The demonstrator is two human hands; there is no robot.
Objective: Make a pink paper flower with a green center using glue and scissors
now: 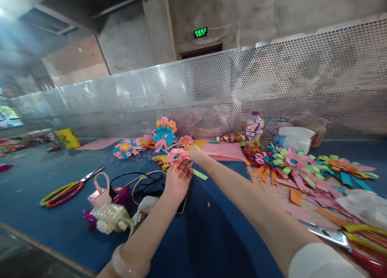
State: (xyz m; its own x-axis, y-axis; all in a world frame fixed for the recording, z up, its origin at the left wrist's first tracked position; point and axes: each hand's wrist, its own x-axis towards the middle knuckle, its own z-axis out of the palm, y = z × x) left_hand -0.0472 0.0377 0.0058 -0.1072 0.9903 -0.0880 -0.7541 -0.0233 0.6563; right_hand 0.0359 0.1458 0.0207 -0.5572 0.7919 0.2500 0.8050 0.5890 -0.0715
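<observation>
"安全出口 EXIT" on green sign (200, 32)

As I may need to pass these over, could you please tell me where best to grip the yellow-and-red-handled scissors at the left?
I'd take the scissors by the handle loops, coming from the near left. They lie flat with the loops toward that side and the blades pointing away to the right, so this should keep fingers off the edges.
</observation>
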